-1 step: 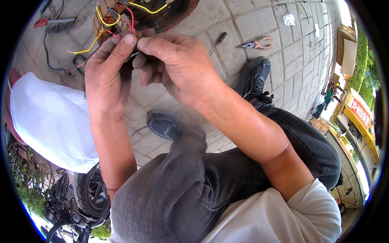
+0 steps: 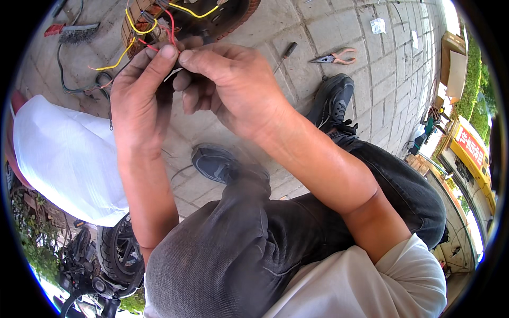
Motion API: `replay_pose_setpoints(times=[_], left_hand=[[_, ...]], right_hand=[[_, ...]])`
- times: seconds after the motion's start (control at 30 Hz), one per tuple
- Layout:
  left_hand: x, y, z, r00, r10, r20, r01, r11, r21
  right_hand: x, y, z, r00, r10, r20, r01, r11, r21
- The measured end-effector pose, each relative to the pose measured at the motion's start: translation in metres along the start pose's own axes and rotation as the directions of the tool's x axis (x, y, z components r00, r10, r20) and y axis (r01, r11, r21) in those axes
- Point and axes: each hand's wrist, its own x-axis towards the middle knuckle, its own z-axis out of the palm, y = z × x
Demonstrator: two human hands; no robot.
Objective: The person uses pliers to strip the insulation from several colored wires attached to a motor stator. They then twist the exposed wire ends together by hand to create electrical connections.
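Both my hands meet at the upper left, fingertips pinched together at the ends of red wires. My left hand is closed, thumb against forefinger, with the red wire between them. Right beside it, the thumb and forefinger of my right hand are closed on the red wire too, its other fingers curled below. The exact joint between the fingertips is hidden. Yellow wires with bare ends spread around the hands. They come from a wheel-shaped part with copper windings and a dark rim.
Pliers with orange handles and a screwdriver lie on the paving right of my hands. A wire brush is at the far left. A white sack stands beside my left forearm, above a parked motorbike.
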Motion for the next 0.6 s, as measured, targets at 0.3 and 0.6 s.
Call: replay_pose_setpoints(times=[0.3, 0.6], left_hand=[[0.001, 0.003, 0.002, 0.991, -0.137, -0.005, 0.133, 0.972, -0.193], [-0.002, -0.001, 0.003, 0.999, -0.049, -0.024, 0.045, 0.989, -0.141]], right_hand=[[0.01, -0.007, -0.007, 0.881, 0.328, 0.34, -0.455, 0.782, 0.425], [-0.011, -0.001, -0.002, 0.962, -0.263, -0.077, 0.185, 0.829, -0.527]])
